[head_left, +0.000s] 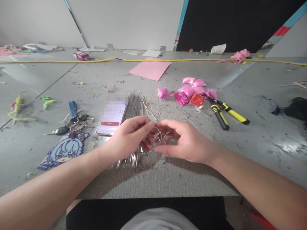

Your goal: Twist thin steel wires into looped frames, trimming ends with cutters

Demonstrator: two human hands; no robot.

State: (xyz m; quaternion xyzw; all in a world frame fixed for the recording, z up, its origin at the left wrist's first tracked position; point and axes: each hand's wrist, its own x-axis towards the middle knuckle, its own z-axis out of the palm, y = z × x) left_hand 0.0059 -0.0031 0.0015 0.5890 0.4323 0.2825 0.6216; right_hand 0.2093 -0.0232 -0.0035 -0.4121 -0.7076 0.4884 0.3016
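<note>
Bent wire: a small tangle of loops [158, 135] between the two hands, just above the tabletop [168, 185], right of the straight wire bundle [133, 103].
Progress: some bends made, shape looks unfinished (my read; fingers hide half of it).
Left to do: probably more bending; no finished piece I can identify nearby.
Stock: plenty of straight wires in the bundle, running under the left hand.
Wire direction: bent part has no single long axis, loops face several ways. Thin straight lengths run from the fingertips away from the wearer, leaning left; can't tell if they join the loops.
Bundle axis: roughly fore-and-aft, near ends fanned.
Left hand [130, 134]: thumb and index pinched on the wire, other fingers curled below.
Right hand [189, 140]: index at the wire, thumb spread lower; can't tell if it grips.
Pliers [219, 116]: lying off right, in neither hand.
</note>
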